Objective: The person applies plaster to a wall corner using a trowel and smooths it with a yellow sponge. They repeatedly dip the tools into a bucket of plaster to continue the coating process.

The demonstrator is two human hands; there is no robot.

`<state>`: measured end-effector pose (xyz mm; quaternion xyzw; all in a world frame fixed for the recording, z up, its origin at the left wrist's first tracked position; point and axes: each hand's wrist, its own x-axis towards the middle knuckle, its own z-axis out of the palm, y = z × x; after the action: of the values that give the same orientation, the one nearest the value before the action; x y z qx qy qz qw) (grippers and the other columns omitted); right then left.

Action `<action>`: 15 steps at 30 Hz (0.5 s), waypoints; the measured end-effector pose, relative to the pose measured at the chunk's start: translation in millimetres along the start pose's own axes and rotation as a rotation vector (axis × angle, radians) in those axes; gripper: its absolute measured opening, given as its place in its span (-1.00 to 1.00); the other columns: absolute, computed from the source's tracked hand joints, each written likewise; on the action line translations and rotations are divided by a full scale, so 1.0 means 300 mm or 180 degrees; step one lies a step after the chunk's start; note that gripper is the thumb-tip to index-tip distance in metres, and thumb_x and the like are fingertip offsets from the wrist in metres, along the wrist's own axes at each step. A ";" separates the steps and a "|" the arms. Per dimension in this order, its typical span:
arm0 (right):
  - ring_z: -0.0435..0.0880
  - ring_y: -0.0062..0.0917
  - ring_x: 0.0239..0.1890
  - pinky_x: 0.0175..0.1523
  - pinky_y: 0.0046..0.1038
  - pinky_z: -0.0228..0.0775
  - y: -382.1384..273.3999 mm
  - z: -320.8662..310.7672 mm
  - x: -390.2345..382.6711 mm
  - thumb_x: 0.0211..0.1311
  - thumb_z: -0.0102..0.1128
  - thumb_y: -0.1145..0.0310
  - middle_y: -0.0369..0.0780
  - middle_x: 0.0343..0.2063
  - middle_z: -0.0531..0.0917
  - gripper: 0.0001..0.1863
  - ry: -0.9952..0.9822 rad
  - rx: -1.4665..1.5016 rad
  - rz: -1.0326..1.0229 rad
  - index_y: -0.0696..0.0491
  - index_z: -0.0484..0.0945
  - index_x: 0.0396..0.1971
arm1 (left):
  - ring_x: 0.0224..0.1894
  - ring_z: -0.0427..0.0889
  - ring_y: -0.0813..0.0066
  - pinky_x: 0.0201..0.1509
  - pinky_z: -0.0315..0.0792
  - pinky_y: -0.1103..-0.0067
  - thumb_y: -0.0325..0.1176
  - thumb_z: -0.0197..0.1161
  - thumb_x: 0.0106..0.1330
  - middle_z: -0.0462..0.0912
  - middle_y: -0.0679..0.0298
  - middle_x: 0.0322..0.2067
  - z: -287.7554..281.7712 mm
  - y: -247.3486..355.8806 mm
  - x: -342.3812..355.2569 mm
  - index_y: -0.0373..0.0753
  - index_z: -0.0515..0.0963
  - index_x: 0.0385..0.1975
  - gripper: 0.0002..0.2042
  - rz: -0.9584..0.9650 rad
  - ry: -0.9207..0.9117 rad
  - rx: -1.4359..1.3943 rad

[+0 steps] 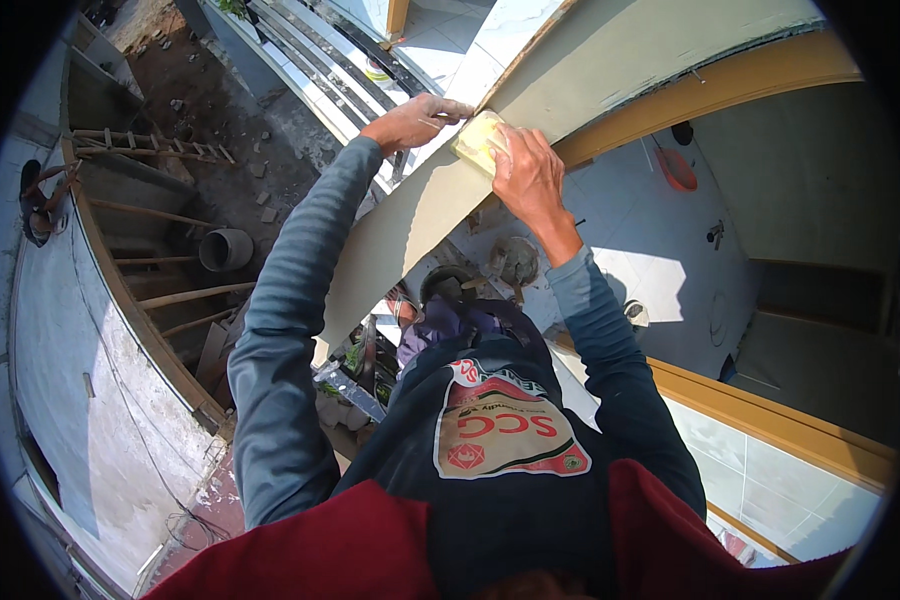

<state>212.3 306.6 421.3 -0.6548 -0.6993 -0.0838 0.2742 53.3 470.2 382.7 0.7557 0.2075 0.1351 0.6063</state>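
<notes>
My right hand (530, 170) grips a pale yellow block, like a sponge or pad (478, 142), against the upper part of a long beige surface (390, 240) with a darker, wet-looking patch. My left hand (415, 122) is just left of the block, fingers reaching to the narrow brown edge at the top of that surface; I see nothing clearly held in it. Both forearms in grey-blue sleeves come up from below.
A co-worker (40, 200) is on the left beside a curved wall (90, 350). Below are a wooden ladder (150, 145), a bucket (225, 250) and rubble. Metal bars (310, 60) run upper left. Right are an orange door frame (770, 440), tiled floor and a red basin (678, 170).
</notes>
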 end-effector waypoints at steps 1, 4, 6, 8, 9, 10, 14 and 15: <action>0.57 -0.16 -0.18 -0.11 -0.18 0.46 0.002 0.003 0.004 0.08 0.26 0.49 -0.05 -0.30 0.63 -0.68 0.0010 -0.0001 0.0019 0.24 0.57 -0.12 | 0.28 0.49 0.22 0.36 0.31 0.52 -0.78 -0.24 -0.01 0.54 0.02 0.19 0.002 0.007 -0.002 -0.34 0.45 0.25 -0.29 0.0018 0.0037 0.0002; 0.57 -0.16 -0.20 -0.12 -0.18 0.45 0.005 0.013 0.009 0.08 0.25 0.50 -0.06 -0.31 0.63 -0.69 -0.0069 -0.0005 0.0023 0.24 0.57 -0.14 | 0.25 0.52 0.23 0.31 0.32 0.54 -0.78 -0.23 -0.02 0.56 0.05 0.17 -0.001 0.027 -0.007 -0.33 0.46 0.25 -0.29 -0.0023 0.0027 0.0083; 0.56 -0.14 -0.21 -0.12 -0.18 0.44 0.010 0.023 0.007 0.06 0.25 0.52 -0.05 -0.30 0.61 -0.68 -0.0068 0.0028 0.0030 0.25 0.56 -0.14 | 0.22 0.53 0.24 0.29 0.33 0.54 -0.77 -0.22 -0.03 0.57 0.05 0.16 -0.001 0.026 -0.005 -0.33 0.46 0.25 -0.28 0.0002 0.0036 0.0064; 0.55 -0.13 -0.22 -0.12 -0.17 0.44 0.010 0.032 0.007 0.06 0.25 0.53 -0.04 -0.30 0.60 -0.68 0.0071 0.0066 0.0008 0.26 0.55 -0.13 | 0.19 0.55 0.26 0.27 0.33 0.55 -0.77 -0.21 -0.03 0.58 0.06 0.15 -0.003 0.031 -0.006 -0.33 0.46 0.25 -0.28 0.0031 0.0050 0.0048; 0.55 -0.11 -0.23 -0.11 -0.16 0.43 0.010 0.034 0.009 0.05 0.24 0.54 -0.03 -0.29 0.59 -0.67 0.0194 0.0105 -0.0028 0.26 0.54 -0.13 | 0.22 0.54 0.22 0.29 0.35 0.49 -0.73 -0.15 0.03 0.59 0.03 0.13 -0.005 0.034 -0.006 -0.34 0.48 0.23 -0.35 0.0043 0.0047 0.0035; 0.55 -0.11 -0.23 -0.11 -0.16 0.43 0.010 0.034 0.008 0.05 0.24 0.54 -0.03 -0.29 0.59 -0.67 0.0204 0.0114 -0.0023 0.26 0.54 -0.13 | 0.25 0.52 0.19 0.32 0.36 0.44 -0.70 -0.09 0.10 0.61 0.00 0.11 -0.006 0.035 -0.012 -0.34 0.49 0.21 -0.41 0.0044 0.0052 0.0016; 0.55 -0.08 -0.18 -0.06 -0.16 0.43 0.010 -0.035 0.025 0.07 0.21 0.58 0.00 -0.23 0.60 -0.64 0.0748 0.0124 -0.0228 0.28 0.51 -0.08 | -0.08 0.52 0.44 0.08 0.40 0.59 -0.73 -0.17 0.02 0.67 0.21 -0.06 0.009 0.061 -0.020 -0.33 0.49 0.23 -0.34 -0.0025 0.0119 0.0099; 0.56 -0.07 -0.17 -0.05 -0.16 0.44 0.001 -0.077 0.038 0.08 0.21 0.58 0.00 -0.22 0.60 -0.64 0.1033 0.0059 -0.0377 0.28 0.52 -0.06 | -0.13 0.50 0.44 0.01 0.40 0.58 -0.74 -0.15 0.02 0.67 0.21 -0.08 0.008 0.079 -0.027 -0.31 0.49 0.24 -0.33 -0.0215 0.0120 0.0081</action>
<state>219.1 305.6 446.2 -0.5878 -0.6839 -0.1980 0.3842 50.9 459.9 405.6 0.7532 0.2460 0.1262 0.5968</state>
